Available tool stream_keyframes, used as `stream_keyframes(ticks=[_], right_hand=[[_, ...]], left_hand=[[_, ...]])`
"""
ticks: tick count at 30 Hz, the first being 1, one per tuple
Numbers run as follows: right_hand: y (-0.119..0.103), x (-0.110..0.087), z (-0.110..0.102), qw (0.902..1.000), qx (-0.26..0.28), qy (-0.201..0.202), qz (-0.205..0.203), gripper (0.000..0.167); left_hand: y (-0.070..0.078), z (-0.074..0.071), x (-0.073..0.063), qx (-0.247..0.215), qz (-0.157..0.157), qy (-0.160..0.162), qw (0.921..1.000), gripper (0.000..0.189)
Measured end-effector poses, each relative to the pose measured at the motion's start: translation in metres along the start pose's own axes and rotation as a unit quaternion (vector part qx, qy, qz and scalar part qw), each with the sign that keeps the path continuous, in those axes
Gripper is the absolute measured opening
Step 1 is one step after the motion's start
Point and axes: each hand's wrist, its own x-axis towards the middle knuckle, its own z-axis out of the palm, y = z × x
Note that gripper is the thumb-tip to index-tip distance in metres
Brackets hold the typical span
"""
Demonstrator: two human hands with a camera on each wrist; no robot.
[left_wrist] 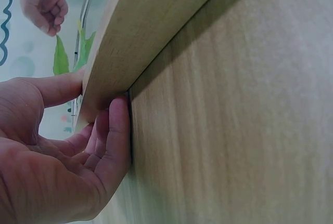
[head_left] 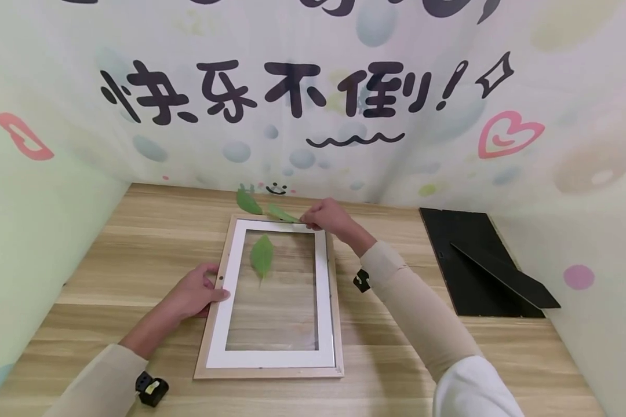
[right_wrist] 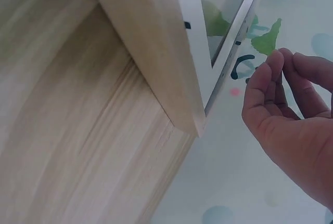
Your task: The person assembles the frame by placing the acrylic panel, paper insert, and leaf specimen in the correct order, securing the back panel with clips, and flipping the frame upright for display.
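Note:
A light wooden picture frame (head_left: pixel 202 347) with a white mat (head_left: pixel 271 359) around a clear pane lies on the table. One green leaf (head_left: pixel 262 255) rests on the pane, in its upper left part. My left hand (head_left: pixel 195 291) grips the frame's left side, thumb on top and fingers against the outer edge, as the left wrist view (left_wrist: pixel 57 146) also shows. Over the frame's far edge, my right hand (head_left: pixel 331 217) pinches a second leaf (head_left: pixel 281 213) by one end between thumb and fingertips. A third leaf (head_left: pixel 248 201) lies beyond the far left corner.
On the right of the table (head_left: pixel 135 243) lies a black backing board (head_left: pixel 448 278) with its stand flap (head_left: pixel 501 275) raised. A printed cloth (head_left: pixel 292 168) hangs behind the table and along its sides. Both wrists wear small black devices (head_left: pixel 151 389).

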Motion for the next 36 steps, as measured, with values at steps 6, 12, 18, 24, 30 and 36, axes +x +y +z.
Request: stream_keyframes(ticks=[6,12,18,24,30,36], right_hand=[[0.001,-0.010,-0.006,0.9996,-0.026,-0.003,-0.009,0.026],[0.005,-0.019,-0.006,0.9994,-0.030,-0.008,-0.016,0.025],[0.013,-0.028,-0.005,0.9992,-0.038,-0.007,-0.008,0.023],[0.021,-0.035,-0.005,0.9994,-0.031,-0.012,-0.004,0.023],[0.024,-0.046,-0.007,0.9996,-0.026,-0.012,0.002,0.021],[0.027,-0.055,-0.005,0.9995,-0.019,-0.017,0.016,0.021]], left_hand=[[0.000,-0.002,0.000,0.003,0.005,-0.001,1.0000,0.064],[0.000,-0.004,-0.002,0.002,0.006,-0.003,1.0000,0.065],[-0.001,-0.002,-0.001,-0.002,0.004,-0.004,1.0000,0.065],[-0.001,-0.002,0.000,-0.003,0.002,-0.004,1.0000,0.066],[-0.002,-0.003,0.001,-0.002,0.005,-0.007,1.0000,0.068],[-0.003,-0.002,0.002,-0.001,0.007,-0.009,0.9999,0.067]])
